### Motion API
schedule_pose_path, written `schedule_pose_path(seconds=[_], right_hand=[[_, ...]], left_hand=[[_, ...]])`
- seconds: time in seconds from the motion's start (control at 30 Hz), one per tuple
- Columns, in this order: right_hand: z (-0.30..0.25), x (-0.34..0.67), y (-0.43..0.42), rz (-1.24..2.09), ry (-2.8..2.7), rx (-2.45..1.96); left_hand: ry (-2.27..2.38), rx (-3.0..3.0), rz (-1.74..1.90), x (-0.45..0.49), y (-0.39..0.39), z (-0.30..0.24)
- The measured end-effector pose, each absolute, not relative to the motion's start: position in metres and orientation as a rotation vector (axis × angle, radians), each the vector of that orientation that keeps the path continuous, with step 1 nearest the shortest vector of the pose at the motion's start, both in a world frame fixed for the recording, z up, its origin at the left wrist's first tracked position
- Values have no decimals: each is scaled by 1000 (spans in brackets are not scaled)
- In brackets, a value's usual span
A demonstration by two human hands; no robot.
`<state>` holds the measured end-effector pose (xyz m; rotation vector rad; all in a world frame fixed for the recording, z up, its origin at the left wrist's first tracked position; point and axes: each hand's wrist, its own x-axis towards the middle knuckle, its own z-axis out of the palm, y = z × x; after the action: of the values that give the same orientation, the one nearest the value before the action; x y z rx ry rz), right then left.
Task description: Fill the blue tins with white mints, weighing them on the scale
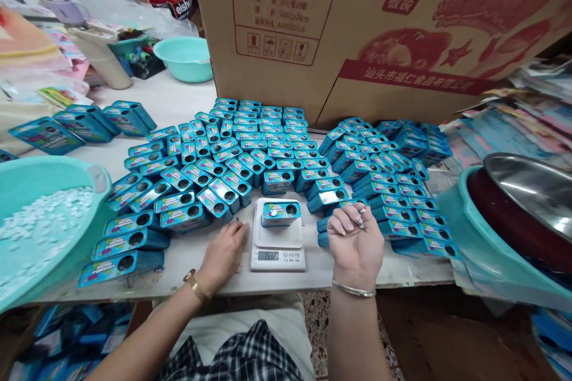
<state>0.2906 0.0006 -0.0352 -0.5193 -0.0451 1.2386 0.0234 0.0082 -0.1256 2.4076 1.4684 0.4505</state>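
A small blue tin (277, 210) with a round hole in its lid stands on a white digital scale (277, 262). One white tablet (273, 213) lies on top of the tin. The scale's display seems to read 153.2, though the digits are hard to make out. My left hand (224, 253) rests on the table just left of the scale, fingers loosely bent and apparently holding nothing. To the right of the scale, my right hand (356, 244) is turned palm up. Its fingers are curled in around small white tablets (361, 217) at the fingertips.
Many similar tins (179, 214) crowd the table left, behind and right (393, 202). A turquoise basin (100, 181) of white tablets stands at left. Stacked bowls (531, 184) sit at right. A large cardboard box (286, 80) and a small turquoise bowl (185, 59) are behind.
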Motion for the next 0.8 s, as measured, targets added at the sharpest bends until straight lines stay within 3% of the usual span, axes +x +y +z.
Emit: schedule_pose_path(seconds=[0.33, 0.5, 0.63, 0.8], right_hand=[[-41, 293, -2, 1241, 5, -517], [-34, 273, -2, 1238, 74, -574], [-19, 238, -10, 1290, 134, -582], [-8, 219, -16, 1498, 343, -502]], left_hand=[[1474, 2296, 623, 12, -5, -125], [1357, 2078, 1056, 25, -15, -72], [1059, 2235, 1290, 70, -11, -26], [812, 2433, 1173, 115, -2, -3]])
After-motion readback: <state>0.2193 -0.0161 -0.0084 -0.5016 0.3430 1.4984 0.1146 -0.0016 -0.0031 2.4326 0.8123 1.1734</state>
